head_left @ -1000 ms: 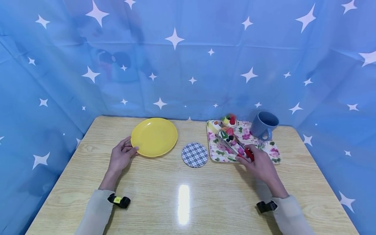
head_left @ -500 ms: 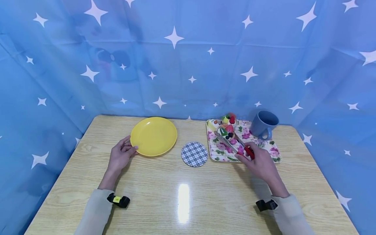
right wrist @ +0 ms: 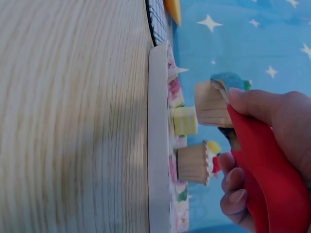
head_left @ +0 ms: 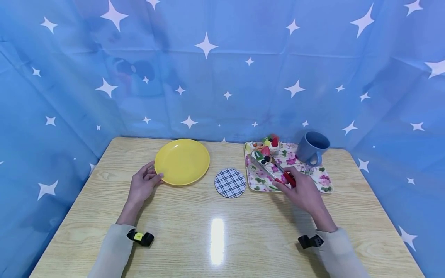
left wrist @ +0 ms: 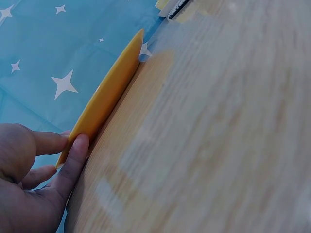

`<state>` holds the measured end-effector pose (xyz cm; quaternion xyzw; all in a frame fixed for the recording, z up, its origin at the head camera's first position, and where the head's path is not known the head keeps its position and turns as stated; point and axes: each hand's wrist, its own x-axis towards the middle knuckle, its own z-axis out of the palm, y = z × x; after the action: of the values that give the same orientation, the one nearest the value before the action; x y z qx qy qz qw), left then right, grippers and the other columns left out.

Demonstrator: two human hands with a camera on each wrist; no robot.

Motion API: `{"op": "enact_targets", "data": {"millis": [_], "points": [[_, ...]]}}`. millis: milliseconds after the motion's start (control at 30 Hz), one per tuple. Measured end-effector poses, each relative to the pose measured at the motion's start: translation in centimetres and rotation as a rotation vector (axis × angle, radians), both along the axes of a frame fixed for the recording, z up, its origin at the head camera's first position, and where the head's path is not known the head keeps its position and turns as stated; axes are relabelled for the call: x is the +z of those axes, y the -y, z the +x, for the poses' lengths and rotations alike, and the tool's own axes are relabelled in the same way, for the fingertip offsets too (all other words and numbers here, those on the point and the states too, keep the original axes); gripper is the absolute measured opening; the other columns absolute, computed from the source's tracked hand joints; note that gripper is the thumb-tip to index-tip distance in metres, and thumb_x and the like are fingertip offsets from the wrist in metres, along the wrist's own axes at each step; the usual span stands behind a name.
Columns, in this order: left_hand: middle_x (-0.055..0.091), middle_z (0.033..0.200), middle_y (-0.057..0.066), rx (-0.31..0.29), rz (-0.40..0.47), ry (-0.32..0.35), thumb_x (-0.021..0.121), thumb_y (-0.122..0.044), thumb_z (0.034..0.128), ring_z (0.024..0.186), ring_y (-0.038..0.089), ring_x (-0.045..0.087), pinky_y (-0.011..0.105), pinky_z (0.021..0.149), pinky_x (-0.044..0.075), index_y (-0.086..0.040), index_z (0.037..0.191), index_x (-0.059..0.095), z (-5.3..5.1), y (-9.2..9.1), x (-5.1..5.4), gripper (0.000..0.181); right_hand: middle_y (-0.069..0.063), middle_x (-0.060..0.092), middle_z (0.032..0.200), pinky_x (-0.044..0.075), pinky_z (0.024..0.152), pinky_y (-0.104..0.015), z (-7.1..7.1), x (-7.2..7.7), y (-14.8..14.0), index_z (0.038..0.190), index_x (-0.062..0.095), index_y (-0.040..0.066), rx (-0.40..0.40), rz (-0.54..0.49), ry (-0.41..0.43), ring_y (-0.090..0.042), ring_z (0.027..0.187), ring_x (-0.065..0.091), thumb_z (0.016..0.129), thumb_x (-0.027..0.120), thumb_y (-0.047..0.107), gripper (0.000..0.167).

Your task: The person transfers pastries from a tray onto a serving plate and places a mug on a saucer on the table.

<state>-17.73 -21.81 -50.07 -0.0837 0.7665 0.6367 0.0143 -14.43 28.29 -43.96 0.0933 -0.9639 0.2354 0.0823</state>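
My left hand [head_left: 142, 185] holds the near-left rim of a yellow plate [head_left: 182, 162], thumb and fingers at its edge. My right hand [head_left: 304, 191] grips red-handled metal tongs [right wrist: 262, 165]. Between the tongs' tips is a fruit-topped cupcake [head_left: 260, 155]; in the right wrist view, it hangs raised above a floral tray [head_left: 264, 186]. Another cupcake [right wrist: 192, 162] with fruit and a yellow-and-white cake piece [right wrist: 185, 121] sit on the tray. In the head view the raised cupcake mostly covers the cake piece.
A blue mug [head_left: 313, 148] stands at the tray's back right. A round plaid coaster [head_left: 230, 183] lies between plate and tray on the wooden table [head_left: 167, 239]. A blue star-patterned curtain [head_left: 222, 69] hangs behind the table.
My right hand has shifted slightly left, carrying the tongs and the cupcake with it. My left hand and the plate stay where they were.
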Motion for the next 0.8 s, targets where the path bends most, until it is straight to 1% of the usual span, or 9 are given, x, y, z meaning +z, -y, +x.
{"op": "enact_targets", "data": {"millis": [100, 233, 433, 600, 800], "points": [[0.055, 0.128, 0.018, -0.002, 0.005, -0.002, 0.065, -0.008, 0.1013, 0.09, -0.001, 0.066, 0.022, 0.087, 0.066, -0.012, 0.161, 0.032, 0.0, 0.0, 0.0, 0.068, -0.004, 0.058, 0.073, 0.034, 0.046, -0.022, -0.1, 0.0, 0.3, 0.126, 0.063, 0.004, 0.013, -0.004, -0.025, -0.015, 0.058, 0.044, 0.092, 0.078, 0.039, 0.052], [0.055, 0.128, 0.018, -0.001, -0.001, -0.006, 0.065, -0.008, 0.1012, 0.09, -0.002, 0.066, 0.022, 0.087, 0.066, -0.012, 0.161, 0.033, 0.0, 0.0, -0.1, 0.068, -0.002, 0.052, 0.069, 0.031, 0.046, -0.022, -0.2, 0.0, 0.7, 0.124, 0.064, 0.006, 0.017, -0.003, -0.027, -0.014, 0.056, 0.041, 0.092, 0.078, 0.042, 0.05], [0.056, 0.128, 0.018, -0.003, -0.01, -0.009, 0.065, -0.009, 0.1014, 0.09, -0.003, 0.066, 0.021, 0.087, 0.066, -0.011, 0.161, 0.033, 0.2, -0.1, 0.0, 0.068, -0.005, 0.057, 0.075, 0.034, 0.048, -0.022, -0.3, 0.1, 1.0, 0.126, 0.063, 0.005, 0.016, -0.011, 0.001, -0.016, 0.061, 0.045, 0.093, 0.076, 0.044, 0.053], [0.056, 0.128, 0.018, 0.004, -0.021, -0.01, 0.065, -0.011, 0.1017, 0.088, -0.003, 0.066, 0.02, 0.085, 0.066, -0.011, 0.161, 0.033, 0.3, -0.1, 0.3, 0.067, -0.006, 0.06, 0.078, 0.037, 0.049, -0.022, -0.5, 0.1, 1.4, 0.126, 0.062, 0.006, 0.011, -0.011, 0.02, -0.017, 0.063, 0.047, 0.093, 0.075, 0.048, 0.054], [0.055, 0.13, 0.019, 0.005, -0.002, 0.002, 0.065, -0.011, 0.1015, 0.089, -0.003, 0.066, 0.021, 0.086, 0.066, -0.012, 0.162, 0.032, 0.3, -0.3, 0.6, 0.069, -0.008, 0.062, 0.082, 0.038, 0.051, -0.023, -0.5, 0.4, 1.7, 0.128, 0.062, 0.006, 0.002, -0.007, 0.027, -0.018, 0.067, 0.049, 0.093, 0.075, 0.048, 0.056]]}}
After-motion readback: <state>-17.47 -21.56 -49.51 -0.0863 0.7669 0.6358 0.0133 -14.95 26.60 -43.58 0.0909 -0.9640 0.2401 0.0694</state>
